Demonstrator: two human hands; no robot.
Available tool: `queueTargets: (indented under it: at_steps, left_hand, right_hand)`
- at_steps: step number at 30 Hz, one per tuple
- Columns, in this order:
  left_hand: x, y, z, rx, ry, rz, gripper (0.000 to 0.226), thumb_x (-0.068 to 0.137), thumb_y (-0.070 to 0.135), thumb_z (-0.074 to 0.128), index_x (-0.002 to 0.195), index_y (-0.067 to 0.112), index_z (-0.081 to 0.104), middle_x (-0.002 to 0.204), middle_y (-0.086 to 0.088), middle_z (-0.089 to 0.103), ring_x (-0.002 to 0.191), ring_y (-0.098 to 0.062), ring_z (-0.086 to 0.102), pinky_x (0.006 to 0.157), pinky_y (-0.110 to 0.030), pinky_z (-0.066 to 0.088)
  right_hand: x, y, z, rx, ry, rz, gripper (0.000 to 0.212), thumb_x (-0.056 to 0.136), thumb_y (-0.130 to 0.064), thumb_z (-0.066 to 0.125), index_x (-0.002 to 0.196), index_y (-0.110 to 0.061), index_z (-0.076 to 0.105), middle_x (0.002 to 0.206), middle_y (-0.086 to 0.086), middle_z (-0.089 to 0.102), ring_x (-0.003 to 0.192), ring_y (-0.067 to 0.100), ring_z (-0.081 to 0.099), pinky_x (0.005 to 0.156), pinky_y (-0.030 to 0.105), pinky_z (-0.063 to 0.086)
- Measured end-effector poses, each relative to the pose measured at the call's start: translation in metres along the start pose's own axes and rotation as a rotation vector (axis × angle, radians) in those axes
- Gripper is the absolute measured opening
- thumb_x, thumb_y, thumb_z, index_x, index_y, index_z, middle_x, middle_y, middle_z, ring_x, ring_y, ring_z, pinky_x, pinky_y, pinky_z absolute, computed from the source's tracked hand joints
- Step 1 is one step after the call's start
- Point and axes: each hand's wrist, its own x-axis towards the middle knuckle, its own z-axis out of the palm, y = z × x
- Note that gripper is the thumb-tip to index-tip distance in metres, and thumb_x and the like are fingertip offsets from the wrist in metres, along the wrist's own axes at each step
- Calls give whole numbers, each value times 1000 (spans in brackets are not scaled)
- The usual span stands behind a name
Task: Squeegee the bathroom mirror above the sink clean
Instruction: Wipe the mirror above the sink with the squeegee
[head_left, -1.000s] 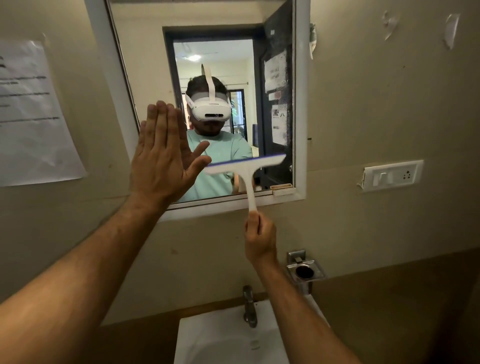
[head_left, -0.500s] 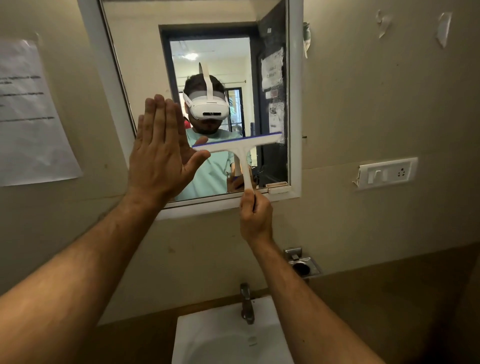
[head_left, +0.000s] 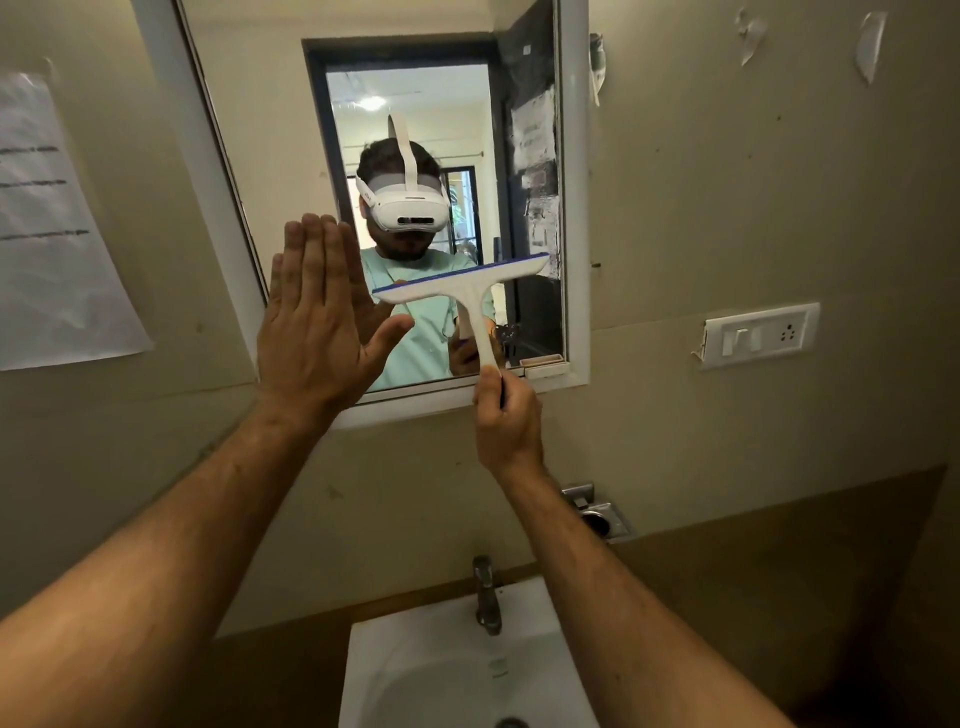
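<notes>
A white-framed mirror (head_left: 291, 135) hangs on the beige wall above a white sink (head_left: 410, 660). My right hand (head_left: 506, 421) grips the bottom of the handle of a white squeegee (head_left: 467, 291) with a blue rubber edge. Its blade lies slightly tilted, right end higher, against the lower right part of the glass. My left hand (head_left: 317, 322) is flat and open, fingers together and upright, palm toward the lower left of the mirror; I cannot tell whether it touches the glass. The mirror reflects a person wearing a white headset.
A metal tap (head_left: 487, 597) stands at the sink's back edge. A metal soap holder (head_left: 602, 517) juts from the wall right of my right arm. A switch plate (head_left: 761, 333) sits further right, a paper sheet (head_left: 52, 234) on the left wall.
My right hand has carried the squeegee upward along the lower mirror, then held it near the same height. My left hand has stayed flat at the lower left.
</notes>
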Motion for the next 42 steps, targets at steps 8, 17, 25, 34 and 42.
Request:
queueTargets:
  at_steps: [8,17,25,34,42]
  left_hand:
    - [-11,-1,3,15,-19,24,99,96,71,27,160,1,-2,169,-21,-4,157,-32,-4,128,-45,1]
    - [-9,16,2,-44,-18,17,102,93,74,24,160,0,1,169,-20,-3,157,-32,-4,128,-40,-4]
    - [-12,25,9,-57,-15,38,102,93,74,23,160,0,0,169,-22,-2,157,-34,-2,128,-43,0]
    - [-3,26,7,-49,23,61,101,94,75,22,160,0,3,169,-22,0,157,-33,-1,128,-43,1]
    - [2,15,4,-25,33,69,100,94,72,25,160,0,2,169,-22,-1,157,-33,-2,128,-43,0]
  right_hand:
    - [-63,61,-11,2,4,104,44,93,-56,38,68,-22,50,55,-1,46,48,13,42,46,32,35]
    - [-6,11,-19,-8,32,25,39,94,-56,35,72,-27,51,58,-3,48,50,9,44,45,36,38]
    - [-46,52,-23,-3,-6,105,36,102,-38,41,70,-24,50,57,-1,46,48,11,42,46,28,37]
    - [-16,14,-20,-33,3,26,33,102,-39,41,73,-28,50,59,-2,48,51,12,44,47,35,39]
    - [-14,27,-21,-38,-24,13,34,103,-39,41,75,-24,51,60,1,48,52,15,45,48,38,42]
